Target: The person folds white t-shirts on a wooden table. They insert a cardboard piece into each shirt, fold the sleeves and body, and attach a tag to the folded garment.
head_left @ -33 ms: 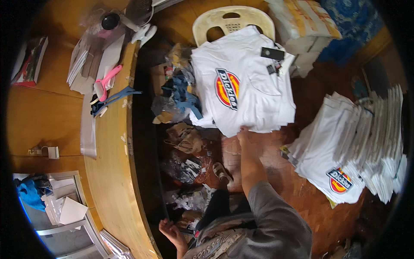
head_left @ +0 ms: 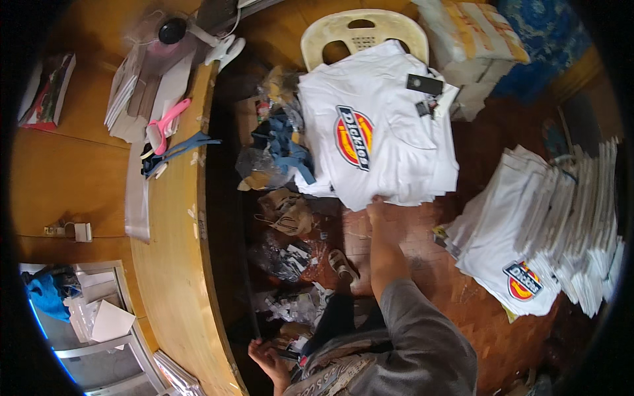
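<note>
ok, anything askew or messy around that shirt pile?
The white shirt stack on the plastic chair overhangs the seat, its layers splayed; the right hand touches its front edge. Bags and scraps litter the floor beside the counter.

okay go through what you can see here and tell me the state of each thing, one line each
White T-shirt stack on the chair: folded, piled, logo up.
Right hand: at that stack's front edge, grip hidden.
Left hand: low, by the counter.
Floor stacks of shirts: folded, leaning.
Pink scissors: lying on the counter.
</note>
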The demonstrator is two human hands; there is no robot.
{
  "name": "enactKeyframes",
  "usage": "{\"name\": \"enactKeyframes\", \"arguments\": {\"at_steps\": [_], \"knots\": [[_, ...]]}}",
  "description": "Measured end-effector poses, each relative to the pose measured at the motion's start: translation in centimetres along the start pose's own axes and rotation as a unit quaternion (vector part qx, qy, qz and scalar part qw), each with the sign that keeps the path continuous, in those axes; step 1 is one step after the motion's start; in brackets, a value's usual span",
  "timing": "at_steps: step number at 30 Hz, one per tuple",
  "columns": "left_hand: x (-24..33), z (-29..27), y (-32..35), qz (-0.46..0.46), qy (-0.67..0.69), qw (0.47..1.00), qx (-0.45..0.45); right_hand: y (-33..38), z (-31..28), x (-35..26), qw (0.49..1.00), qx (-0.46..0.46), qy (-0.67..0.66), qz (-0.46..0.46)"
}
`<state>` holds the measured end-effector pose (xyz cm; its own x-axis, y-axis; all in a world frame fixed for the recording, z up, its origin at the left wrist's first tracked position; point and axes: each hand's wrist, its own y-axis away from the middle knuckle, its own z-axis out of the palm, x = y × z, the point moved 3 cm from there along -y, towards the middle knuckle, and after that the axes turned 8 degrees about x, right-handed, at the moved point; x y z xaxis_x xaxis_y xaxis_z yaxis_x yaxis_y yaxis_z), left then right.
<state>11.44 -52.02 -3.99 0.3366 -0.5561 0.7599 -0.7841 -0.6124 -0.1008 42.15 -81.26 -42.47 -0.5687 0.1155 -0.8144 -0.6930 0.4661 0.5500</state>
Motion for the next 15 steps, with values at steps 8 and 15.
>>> {"name": "enactKeyframes", "arguments": {"at_steps": [8,15], "knots": [[-2.2,2.5,-2.4,-0.056,0.041,0.995,-0.078,5.7,1.2,1.5,0.960,0.121,-0.173,0.185],[8.5,8.8,-14.6,0.185,0.119,0.964,-0.147,6.2,-3.7,-21.8,0.927,0.118,-0.234,-0.269]]}}
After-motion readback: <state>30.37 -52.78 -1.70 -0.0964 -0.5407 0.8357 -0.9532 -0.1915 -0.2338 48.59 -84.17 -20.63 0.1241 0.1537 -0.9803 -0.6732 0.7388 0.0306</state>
